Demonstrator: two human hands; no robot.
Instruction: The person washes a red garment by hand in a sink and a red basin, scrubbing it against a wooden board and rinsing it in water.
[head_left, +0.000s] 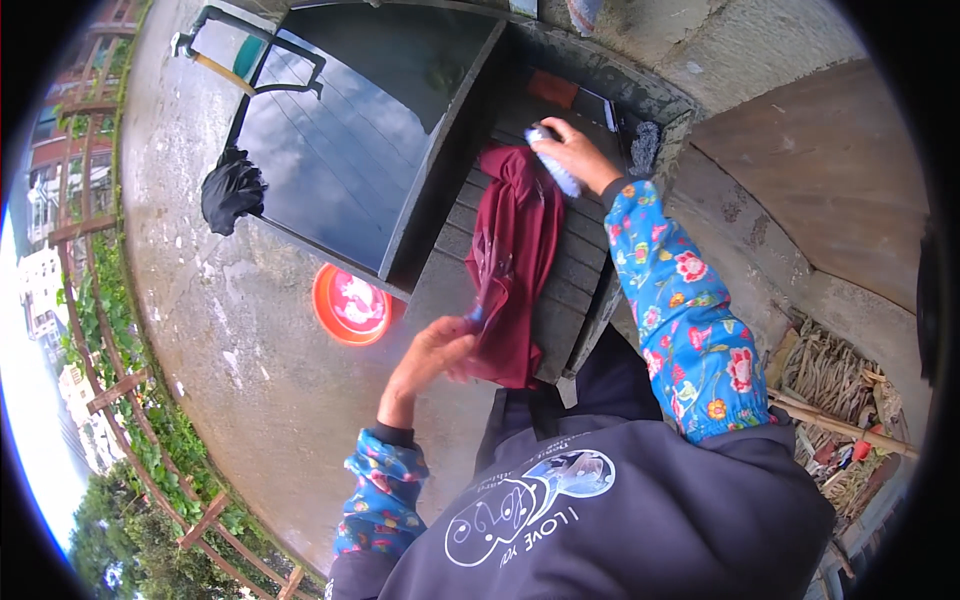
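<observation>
A dark red wet cloth garment (517, 255) lies lengthwise on a ridged stone washboard slab (559, 307) in front of me. With my left hand (439, 349) I grip a bunched edge of it near the slab's lower left. My right hand (574, 154) holds a scrub brush with pale bristles (555, 166) over the slab, beside the garment's far end. A few specks of foam show on the cloth. Whether the bristles touch it, I cannot tell.
Left of the slab stands a water-filled basin (337, 142) with a tap (180, 45) at its far corner. A black cloth (232, 191) hangs on its edge. An orange-red tub (322, 307) is below. A steel-wool-like scourer (643, 148) lies on the right ledge.
</observation>
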